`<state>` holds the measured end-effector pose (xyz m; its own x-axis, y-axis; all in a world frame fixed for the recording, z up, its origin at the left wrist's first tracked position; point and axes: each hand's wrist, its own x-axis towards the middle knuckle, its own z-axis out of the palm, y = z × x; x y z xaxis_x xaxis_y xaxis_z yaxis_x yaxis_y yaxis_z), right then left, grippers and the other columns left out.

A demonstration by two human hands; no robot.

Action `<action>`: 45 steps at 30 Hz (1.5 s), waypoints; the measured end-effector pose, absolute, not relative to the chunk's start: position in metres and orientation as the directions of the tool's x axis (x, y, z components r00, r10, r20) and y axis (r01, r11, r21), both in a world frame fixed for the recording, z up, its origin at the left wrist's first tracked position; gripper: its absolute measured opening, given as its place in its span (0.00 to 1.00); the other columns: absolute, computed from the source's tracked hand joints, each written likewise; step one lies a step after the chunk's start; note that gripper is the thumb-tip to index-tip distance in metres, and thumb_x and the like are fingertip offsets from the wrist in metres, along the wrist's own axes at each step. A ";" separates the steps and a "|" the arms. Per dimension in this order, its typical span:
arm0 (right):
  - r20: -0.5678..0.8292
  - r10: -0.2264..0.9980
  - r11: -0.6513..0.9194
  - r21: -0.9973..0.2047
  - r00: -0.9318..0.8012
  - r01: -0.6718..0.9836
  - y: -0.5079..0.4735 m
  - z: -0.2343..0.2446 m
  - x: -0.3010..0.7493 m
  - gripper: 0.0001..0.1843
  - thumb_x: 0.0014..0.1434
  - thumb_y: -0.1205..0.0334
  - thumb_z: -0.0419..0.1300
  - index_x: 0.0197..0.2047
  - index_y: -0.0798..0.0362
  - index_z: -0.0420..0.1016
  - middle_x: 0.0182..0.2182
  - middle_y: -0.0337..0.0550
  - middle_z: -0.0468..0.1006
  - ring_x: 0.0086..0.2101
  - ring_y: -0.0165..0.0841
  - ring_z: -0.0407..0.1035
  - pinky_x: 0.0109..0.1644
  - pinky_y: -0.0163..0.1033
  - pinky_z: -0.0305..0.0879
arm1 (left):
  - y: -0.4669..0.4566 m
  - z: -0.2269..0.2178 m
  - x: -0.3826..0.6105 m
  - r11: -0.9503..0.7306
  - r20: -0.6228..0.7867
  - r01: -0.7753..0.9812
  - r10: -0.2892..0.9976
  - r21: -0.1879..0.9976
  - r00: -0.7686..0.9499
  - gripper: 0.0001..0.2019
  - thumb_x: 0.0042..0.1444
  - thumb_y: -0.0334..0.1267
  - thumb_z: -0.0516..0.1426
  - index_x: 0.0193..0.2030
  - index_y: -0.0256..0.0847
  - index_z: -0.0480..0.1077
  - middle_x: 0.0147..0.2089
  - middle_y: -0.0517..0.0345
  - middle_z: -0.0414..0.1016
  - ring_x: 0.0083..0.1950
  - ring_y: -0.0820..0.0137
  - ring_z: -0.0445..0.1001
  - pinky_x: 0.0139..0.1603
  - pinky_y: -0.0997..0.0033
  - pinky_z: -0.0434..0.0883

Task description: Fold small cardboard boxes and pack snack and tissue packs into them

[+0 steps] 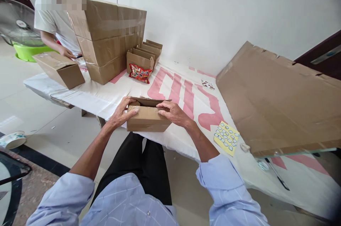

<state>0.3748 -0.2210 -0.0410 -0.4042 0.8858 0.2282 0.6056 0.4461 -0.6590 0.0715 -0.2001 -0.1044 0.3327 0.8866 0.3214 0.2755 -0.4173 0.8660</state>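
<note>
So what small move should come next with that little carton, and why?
Probably press the top flap down flat. Both hands, left hand and right hand, rest on the small cardboard box at the table edge, and its rear flap stands slightly raised.

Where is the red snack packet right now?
In the head view, the red snack packet lies on the white table cover, left of centre, just in front of the row of small open boxes.

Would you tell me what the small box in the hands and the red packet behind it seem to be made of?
Small box: plain brown cardboard, matte, with folded flaps. Red packet: probably glossy plastic film, as it is crinkled, printed and catches light.
</note>
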 end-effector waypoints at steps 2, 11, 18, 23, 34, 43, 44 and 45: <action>0.213 0.888 0.439 -0.658 -0.408 0.612 -0.221 -0.040 0.376 0.13 0.62 0.64 0.68 0.50 0.49 0.87 0.47 0.42 0.87 0.46 0.38 0.78 0.55 0.44 0.73 | -0.200 -0.104 0.072 -0.418 0.324 0.271 0.886 0.867 0.332 0.28 0.64 0.64 0.62 0.62 0.48 0.75 0.72 0.47 0.69 0.73 0.48 0.70 0.62 0.51 0.79; 0.259 0.888 0.448 -0.669 -0.380 0.593 -0.219 -0.043 0.372 0.09 0.61 0.66 0.68 0.44 0.49 0.86 0.42 0.41 0.86 0.44 0.37 0.76 0.52 0.43 0.72 | -0.199 -0.106 0.073 -0.409 0.324 0.263 0.893 0.874 0.312 0.28 0.63 0.64 0.63 0.60 0.47 0.76 0.70 0.47 0.70 0.72 0.47 0.71 0.61 0.51 0.78; 0.286 0.882 0.465 -0.662 -0.375 0.588 -0.218 -0.047 0.372 0.06 0.63 0.65 0.67 0.43 0.49 0.86 0.40 0.42 0.85 0.43 0.37 0.76 0.51 0.43 0.72 | -0.200 -0.105 0.073 -0.406 0.318 0.277 0.895 0.871 0.313 0.27 0.64 0.64 0.63 0.60 0.47 0.76 0.70 0.47 0.71 0.72 0.48 0.71 0.60 0.52 0.79; 0.321 0.865 0.499 -0.636 -0.386 0.588 -0.217 -0.047 0.372 0.06 0.64 0.66 0.66 0.42 0.49 0.86 0.41 0.43 0.87 0.44 0.38 0.77 0.53 0.44 0.72 | -0.200 -0.105 0.073 -0.410 0.322 0.278 0.894 0.869 0.311 0.27 0.64 0.63 0.63 0.60 0.47 0.76 0.69 0.48 0.71 0.71 0.48 0.71 0.60 0.52 0.79; 0.336 0.845 0.531 -0.618 -0.416 0.580 -0.217 -0.044 0.372 0.09 0.68 0.68 0.63 0.43 0.49 0.86 0.42 0.43 0.88 0.43 0.37 0.80 0.53 0.43 0.74 | -0.201 -0.104 0.074 -0.398 0.309 0.274 0.897 0.876 0.316 0.27 0.63 0.63 0.63 0.60 0.47 0.76 0.71 0.48 0.70 0.73 0.48 0.70 0.61 0.53 0.78; 0.318 0.863 0.503 -0.606 -0.392 0.616 -0.219 -0.045 0.378 0.07 0.68 0.65 0.64 0.44 0.50 0.86 0.41 0.44 0.86 0.41 0.36 0.78 0.51 0.43 0.73 | -0.199 -0.103 0.065 -0.406 0.295 0.277 0.882 0.871 0.368 0.31 0.62 0.64 0.65 0.64 0.48 0.74 0.72 0.47 0.70 0.73 0.46 0.70 0.63 0.49 0.77; 0.320 0.863 0.504 -0.600 -0.391 0.621 -0.219 -0.044 0.379 0.07 0.67 0.65 0.65 0.44 0.50 0.86 0.40 0.44 0.86 0.41 0.36 0.78 0.50 0.42 0.73 | -0.198 -0.103 0.063 -0.409 0.293 0.270 0.877 0.872 0.381 0.32 0.62 0.65 0.64 0.65 0.48 0.74 0.72 0.47 0.70 0.73 0.45 0.70 0.64 0.48 0.77; 0.326 0.860 0.510 -0.592 -0.393 0.624 -0.221 -0.042 0.380 0.06 0.67 0.65 0.66 0.43 0.50 0.85 0.39 0.43 0.85 0.40 0.36 0.78 0.49 0.42 0.73 | -0.196 -0.103 0.060 -0.417 0.301 0.254 0.869 0.873 0.393 0.33 0.62 0.66 0.63 0.65 0.47 0.75 0.72 0.46 0.70 0.73 0.44 0.70 0.66 0.47 0.77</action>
<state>0.3802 -0.2208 -0.0419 -0.3925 0.8599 0.3263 0.6245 0.5096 -0.5918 0.0603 -0.1963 -0.1032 0.3934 0.8688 0.3007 0.2543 -0.4171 0.8726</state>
